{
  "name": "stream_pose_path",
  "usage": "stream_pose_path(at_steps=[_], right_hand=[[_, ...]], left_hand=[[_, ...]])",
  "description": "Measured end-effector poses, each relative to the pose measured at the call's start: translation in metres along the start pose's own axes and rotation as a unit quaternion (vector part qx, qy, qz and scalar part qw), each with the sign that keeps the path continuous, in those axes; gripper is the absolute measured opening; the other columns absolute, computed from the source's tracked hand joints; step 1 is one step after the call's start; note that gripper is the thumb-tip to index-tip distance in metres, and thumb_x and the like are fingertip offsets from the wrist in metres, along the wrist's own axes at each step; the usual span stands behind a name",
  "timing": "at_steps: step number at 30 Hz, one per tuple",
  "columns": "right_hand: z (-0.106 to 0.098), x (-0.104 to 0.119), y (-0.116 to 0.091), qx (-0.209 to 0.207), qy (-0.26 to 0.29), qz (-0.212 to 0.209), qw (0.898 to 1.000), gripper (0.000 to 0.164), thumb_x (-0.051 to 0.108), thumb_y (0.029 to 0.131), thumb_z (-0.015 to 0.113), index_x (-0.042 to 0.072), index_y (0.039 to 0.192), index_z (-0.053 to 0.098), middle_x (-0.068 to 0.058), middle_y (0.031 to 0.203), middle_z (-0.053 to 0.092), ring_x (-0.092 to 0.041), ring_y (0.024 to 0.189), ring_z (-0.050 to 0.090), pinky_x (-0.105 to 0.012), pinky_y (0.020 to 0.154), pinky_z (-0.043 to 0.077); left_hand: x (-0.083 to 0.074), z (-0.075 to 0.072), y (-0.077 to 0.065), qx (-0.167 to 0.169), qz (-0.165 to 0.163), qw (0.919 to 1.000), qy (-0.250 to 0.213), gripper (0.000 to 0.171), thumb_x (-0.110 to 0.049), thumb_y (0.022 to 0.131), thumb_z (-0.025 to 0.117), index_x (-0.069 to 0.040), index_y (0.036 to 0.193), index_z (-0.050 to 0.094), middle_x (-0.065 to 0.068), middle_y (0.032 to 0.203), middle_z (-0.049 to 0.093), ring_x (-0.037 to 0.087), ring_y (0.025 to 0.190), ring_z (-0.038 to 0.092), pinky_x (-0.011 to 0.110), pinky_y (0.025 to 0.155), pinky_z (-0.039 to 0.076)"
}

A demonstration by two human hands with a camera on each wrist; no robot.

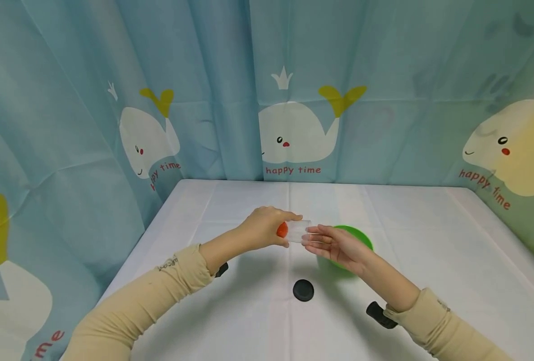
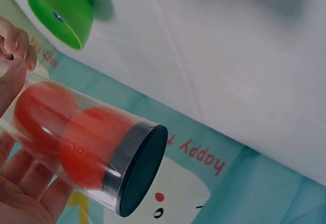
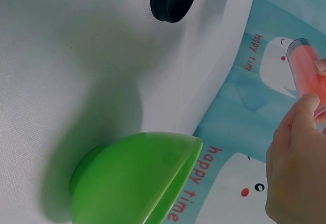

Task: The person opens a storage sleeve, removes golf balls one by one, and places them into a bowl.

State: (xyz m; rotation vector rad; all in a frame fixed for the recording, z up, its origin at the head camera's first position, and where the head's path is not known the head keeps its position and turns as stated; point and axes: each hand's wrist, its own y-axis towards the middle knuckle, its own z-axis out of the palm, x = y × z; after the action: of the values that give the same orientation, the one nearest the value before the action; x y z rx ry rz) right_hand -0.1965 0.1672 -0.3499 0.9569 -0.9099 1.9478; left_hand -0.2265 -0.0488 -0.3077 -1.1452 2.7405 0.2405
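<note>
My left hand (image 1: 267,228) grips a clear tube (image 1: 299,231) over the table, thumb on one side and fingers on the other. In the left wrist view two red-orange balls (image 2: 94,150) sit inside the tube against the black cap (image 2: 142,173) at one end. My right hand (image 1: 339,245) is at the tube's other end, its fingers fairly straight and overlapping the rim in the head view. Below and behind the right hand stands a green bowl (image 1: 359,236), with something small and blue inside it (image 2: 58,17).
A loose black lid (image 1: 303,290) lies on the white-covered table (image 1: 248,316) in front of the hands. Blue curtains (image 1: 221,125) printed with whales hang behind the table and along its sides. Black devices (image 1: 381,315) are worn at the wrists.
</note>
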Motion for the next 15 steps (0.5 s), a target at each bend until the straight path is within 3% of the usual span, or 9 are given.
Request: stream_pose_path(at_steps=[7,15], right_hand=[[-0.0018,0.0021,0.0009,0.004,0.012,-0.003,1.0,0.029,0.014,0.101,0.042,-0.006,0.122,0.045,-0.009,0.101,0.064,-0.017,0.097,0.066,-0.027,0.09,0.052],[0.0007,-0.001,0.0011,0.005,0.015,-0.003,1.0,0.04,0.014,0.101,0.041,-0.011,0.131,0.034,-0.008,0.102,0.065,-0.017,0.098,0.066,-0.027,0.091,0.051]], left_hand=[[-0.0026,-0.0038,0.0033,0.01,-0.001,0.9997,0.023,0.063,-0.027,0.075,0.08,-0.019,0.133,0.056,0.003,0.11,0.07,0.02,0.094,0.064,0.036,0.083,0.052],[-0.0036,-0.0073,0.0025,0.033,-0.005,0.9989,0.034,0.063,-0.026,0.076,0.079,-0.021,0.134,0.055,0.003,0.114,0.068,0.02,0.099,0.063,0.037,0.085,0.052]])
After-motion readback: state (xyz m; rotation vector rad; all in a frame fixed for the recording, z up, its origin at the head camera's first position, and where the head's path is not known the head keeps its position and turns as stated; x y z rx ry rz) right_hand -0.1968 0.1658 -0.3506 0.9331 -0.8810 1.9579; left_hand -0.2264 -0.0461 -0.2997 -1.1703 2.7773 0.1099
